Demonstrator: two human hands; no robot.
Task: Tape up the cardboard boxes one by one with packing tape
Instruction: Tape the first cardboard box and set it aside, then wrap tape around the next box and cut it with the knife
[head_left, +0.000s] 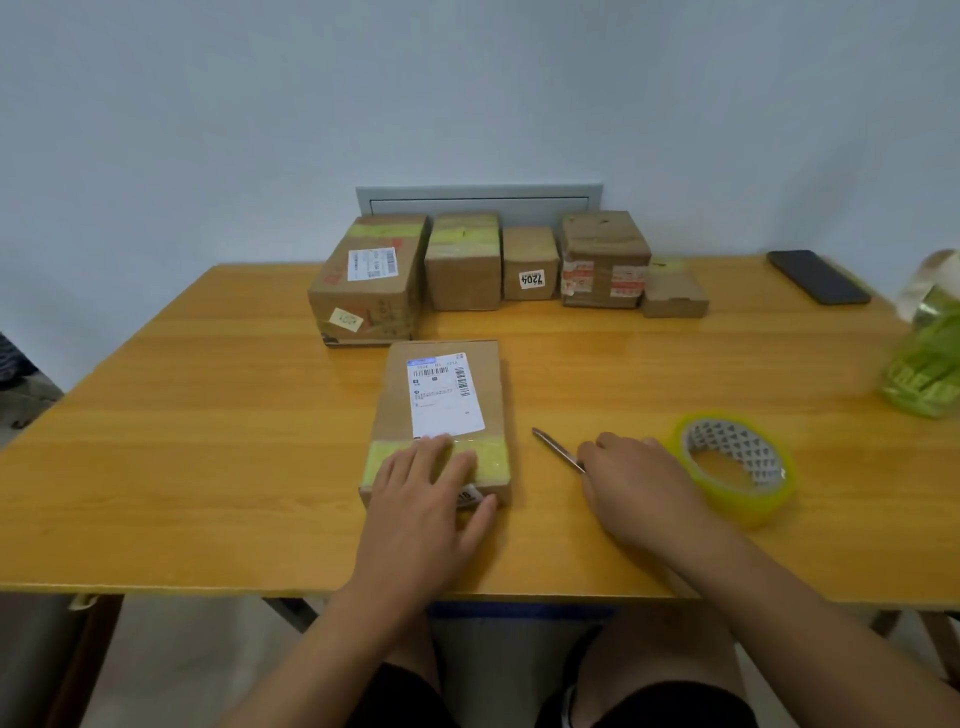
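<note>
A flat cardboard box (447, 384) with a white shipping label lies in the middle of the wooden table (208, 415). A yellowish strip of tape (493, 460) crosses its near end. My left hand (426, 499) rests flat on that strip with straight fingers. Just right of the box, my right hand (639, 488) lies on the table with its fingers curled over the handle of a thin metal blade (553, 447). A roll of yellowish packing tape (737, 467) lies flat beside my right hand.
Several cardboard boxes (462, 270) stand in a row at the table's far edge by the wall, some with tape on top. A black phone (818, 276) lies at the far right. A green-labelled clear bottle (927, 348) stands at the right edge.
</note>
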